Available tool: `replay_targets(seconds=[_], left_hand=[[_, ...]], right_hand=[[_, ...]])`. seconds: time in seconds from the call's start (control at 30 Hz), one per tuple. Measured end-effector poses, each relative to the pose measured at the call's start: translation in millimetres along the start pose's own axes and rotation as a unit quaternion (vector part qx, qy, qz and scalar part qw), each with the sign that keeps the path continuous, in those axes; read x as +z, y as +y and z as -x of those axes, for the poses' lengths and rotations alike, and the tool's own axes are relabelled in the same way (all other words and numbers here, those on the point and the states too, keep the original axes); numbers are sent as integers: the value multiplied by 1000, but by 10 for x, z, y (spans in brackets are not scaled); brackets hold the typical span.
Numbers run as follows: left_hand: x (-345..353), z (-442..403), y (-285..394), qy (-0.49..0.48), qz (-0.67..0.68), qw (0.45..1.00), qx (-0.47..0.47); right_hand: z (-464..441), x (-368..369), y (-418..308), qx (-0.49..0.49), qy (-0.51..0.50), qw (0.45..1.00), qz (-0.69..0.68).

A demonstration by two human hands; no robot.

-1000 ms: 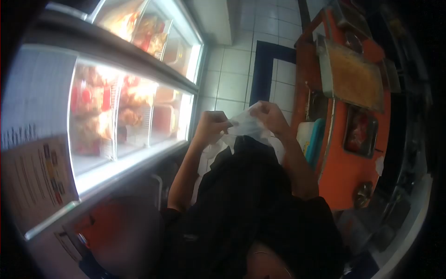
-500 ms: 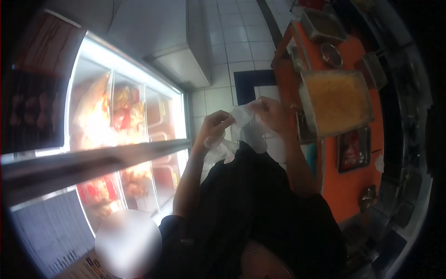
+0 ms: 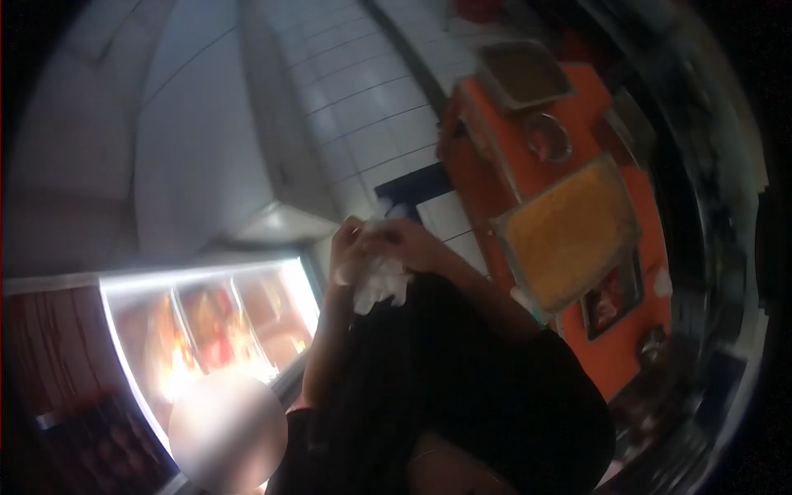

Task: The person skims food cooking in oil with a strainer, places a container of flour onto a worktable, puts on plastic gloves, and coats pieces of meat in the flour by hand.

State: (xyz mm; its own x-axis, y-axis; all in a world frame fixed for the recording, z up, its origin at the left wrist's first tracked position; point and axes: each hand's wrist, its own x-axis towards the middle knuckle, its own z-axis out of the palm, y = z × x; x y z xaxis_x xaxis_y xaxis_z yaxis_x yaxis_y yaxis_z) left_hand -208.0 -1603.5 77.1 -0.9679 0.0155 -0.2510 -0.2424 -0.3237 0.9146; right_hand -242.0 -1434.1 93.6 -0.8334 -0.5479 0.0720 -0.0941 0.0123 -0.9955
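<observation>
Both hands are close together in front of my dark clothing. My left hand (image 3: 343,244) has its fingers curled at the bunched white plastic (image 3: 381,282), a thin, see-through piece that may be a bag or a glove. My right hand (image 3: 404,241) presses against the same plastic from the other side, its fingers bent in. Motion blurs the fingertips, and part of the plastic is hidden between the hands. A crumpled end hangs below them.
On the left, a lit display case (image 3: 206,330) holds wrapped food in compartments. To the right stands an orange table (image 3: 615,367) with a large tray of yellow-orange food (image 3: 569,235), a metal bowl (image 3: 549,136), a deep pan (image 3: 524,74) and a dark tray (image 3: 615,301). White floor tiles (image 3: 355,124) lie ahead.
My view has turned, so the display case now sits lower. My hands have come closer together, and the plastic that was stretched between them is now bunched up.
</observation>
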Motion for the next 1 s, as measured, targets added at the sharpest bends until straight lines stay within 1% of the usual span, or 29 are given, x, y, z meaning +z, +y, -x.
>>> replay_targets(seconds=[0.03, 0.07, 0.1, 0.13, 0.17, 0.2, 0.23, 0.27, 0.3, 0.33, 0.37, 0.4, 0.43, 0.5, 0.53, 0.57, 0.6, 0.63, 0.67, 0.7, 0.73, 0.77, 0.8, 0.83, 0.87, 0.9, 0.93, 0.97, 1.0], left_hand=[[-8, -209, -48, -34, 76, 996, -28], [26, -407, 6, -64, 68, 995, -44], [57, -556, 83, -75, 21, 996, -53], [92, -675, 137, -85, -25, 994, -59], [121, -797, 181, -107, -30, 991, -70], [158, -957, 243, -110, 3, 991, -73], [192, -1143, 299, -115, 37, 990, -75], [241, -1310, 344, -137, 63, 984, -92], [299, -1475, 390, -158, 56, 981, -98], [361, -1652, 424, -193, -25, 977, -82], [417, -1795, 460, -225, -103, 967, -63], [453, -1912, 498, -253, -179, 950, -43], [485, -2024, 553, -270, -180, 945, -42], [616, -2237, 707, -322, -108, 925, -173], [717, -2254, 796, -272, -51, 946, -167], [690, -2393, 933, -288, -49, 942, -165], [588, -2564, 1075, -309, -78, 932, -172], [501, -2723, 1208, -330, -107, 921, -177], [439, -2835, 1336, -332, -70, 926, -165], [410, -2971, 1398, -344, -66, 923, -160], [395, -3096, 1454, -361, -155, 912, -118], [387, -3203, 1492, -373, -241, 893, -74], [356, -3295, 1484, -387, -237, 889, -65], [322, -3399, 1431, -404, -241, 879, -81], [315, -3483, 1402, -422, -245, 867, -98], [337, -3498, 1414, -412, -182, 882, -140], [406, -3506, 1513, -401, -165, 889, -150], [441, -3525, 1613, -388, -151, 895, -161], [444, -3627, 1591, -404, -155, 888, -156]], right_hand=[[-60, -181, -28, 2, 34, 999, 6], [-83, -324, -77, 40, 31, 998, 34], [-74, -420, -92, 83, 25, 995, 57], [-48, -505, -67, 93, 52, 993, 54], [-40, -605, -50, 146, 128, 981, 25], [-60, -725, -50, 191, 203, 960, -2], [-74, -841, -55, 188, 228, 955, 0], [-49, -946, -66, 197, 252, 945, 66], [-31, -1007, -83, 209, 274, 930, 128], [-89, -1053, -91, 220, 293, 911, 191], [-201, -1066, -118, 220, 312, 904, 191], [-337, -1051, -158, 172, 286, 936, 114], [-481, -1033, -208, 120, 257, 958, 39], [-807, -999, -225, 122, 269, 953, 65], [-969, -994, -141, 89, 285, 954, 26], [-1093, -1015, -123, 56, 299, 953, -12], [-1187, -1033, -248, 89, 342, 935, 16], [-1263, -1066, -238, 88, 352, 931, 26], [-1325, -1099, -170, 118, 422, 891, 123], [-1400, -1133, -179, 145, 485, 835, 217], [-1449, -1129, -214, 155, 476, 817, 287], [-1562, -1108, -278, 153, 483, 810, 295], [-1698, -1076, -352, 76, 506, 804, 301], [-1840, -1051, -428, -2, 527, 791, 310], [-1999, -982, -511, -22, 511, 808, 292], [-2146, -895, -547, -40, 494, 825, 273], [-2241, -858, -506, -42, 509, 813, 280], [-2330, -825, -428, 29, 511, 827, 233], [-2406, -845, -350, 98, 507, 836, 185]])
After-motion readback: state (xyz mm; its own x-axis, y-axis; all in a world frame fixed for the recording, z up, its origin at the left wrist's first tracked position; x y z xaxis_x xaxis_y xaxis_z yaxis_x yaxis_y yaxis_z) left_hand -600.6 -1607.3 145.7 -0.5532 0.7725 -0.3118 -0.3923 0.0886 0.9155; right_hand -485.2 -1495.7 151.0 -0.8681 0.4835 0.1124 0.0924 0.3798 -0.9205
